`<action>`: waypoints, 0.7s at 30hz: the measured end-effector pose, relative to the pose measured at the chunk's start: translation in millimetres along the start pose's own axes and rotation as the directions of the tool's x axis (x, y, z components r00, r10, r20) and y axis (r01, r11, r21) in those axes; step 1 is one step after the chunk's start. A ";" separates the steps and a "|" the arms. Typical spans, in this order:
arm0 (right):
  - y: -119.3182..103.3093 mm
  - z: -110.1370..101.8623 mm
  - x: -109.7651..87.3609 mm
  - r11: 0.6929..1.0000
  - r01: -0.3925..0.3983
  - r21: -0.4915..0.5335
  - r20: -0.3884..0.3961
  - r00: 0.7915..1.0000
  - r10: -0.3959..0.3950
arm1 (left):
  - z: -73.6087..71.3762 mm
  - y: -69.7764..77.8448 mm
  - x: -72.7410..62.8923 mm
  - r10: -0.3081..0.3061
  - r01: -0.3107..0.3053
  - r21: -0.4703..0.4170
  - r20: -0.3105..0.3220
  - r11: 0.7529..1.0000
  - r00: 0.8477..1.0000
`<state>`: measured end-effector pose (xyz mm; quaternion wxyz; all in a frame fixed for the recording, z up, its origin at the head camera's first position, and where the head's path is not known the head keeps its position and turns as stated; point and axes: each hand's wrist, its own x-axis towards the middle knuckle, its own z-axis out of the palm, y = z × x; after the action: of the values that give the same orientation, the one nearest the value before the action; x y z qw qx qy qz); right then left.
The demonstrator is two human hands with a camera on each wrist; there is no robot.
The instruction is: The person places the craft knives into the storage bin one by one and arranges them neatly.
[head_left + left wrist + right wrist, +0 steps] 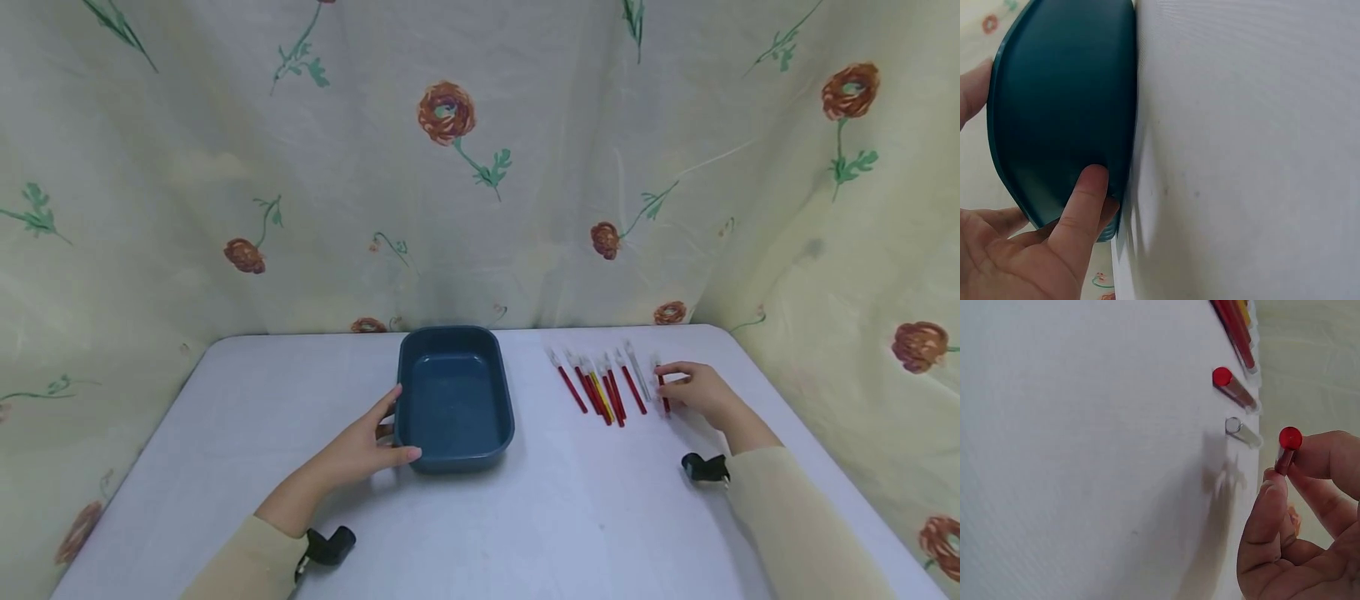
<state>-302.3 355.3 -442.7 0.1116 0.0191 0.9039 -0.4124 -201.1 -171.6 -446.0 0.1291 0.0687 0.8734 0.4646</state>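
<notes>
A deep blue-green rectangular tub (453,458) stands on the white table, its inside bare. My left hand (360,450) holds its near left corner, the thumb along the near wall and other fingers at the left side. In the left wrist view, a fingertip (1093,178) presses the tub's outer wall. At the right, my right hand (701,393) pinches a slim red pen-like stick (664,396) with a clear end. The right wrist view shows that stick's round red end (1290,438) between thumb and fingers, held above the table.
Left of the right hand lie several similar red sticks (573,390), a yellow stick (600,395) and a clear stick (637,371), all side by side. The white table (525,517) ends at a flowered curtain (525,208) behind and at the sides.
</notes>
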 end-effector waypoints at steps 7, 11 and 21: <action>-5.4 2.3 -6.7 0.996 0.010 0.090 0.004 1.000 -0.011 | 0.7 1.2 0.6 -0.005 0.005 0.001 -0.002 1.000 1.000; -13.2 4.1 -13.5 0.989 0.030 0.141 -0.004 1.000 -0.029 | 0.3 0.2 1.8 0.002 -0.002 -0.003 0.003 1.000 1.000; -33.1 6.1 -30.0 0.971 0.044 0.233 0.014 0.999 -0.049 | 0.8 -2.2 2.2 -0.007 0.007 0.006 -0.010 1.000 1.000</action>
<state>-276.1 330.7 -415.5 0.1079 0.0067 0.8483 -0.5183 -203.0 -171.7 -448.5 0.1263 0.0635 0.8757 0.4617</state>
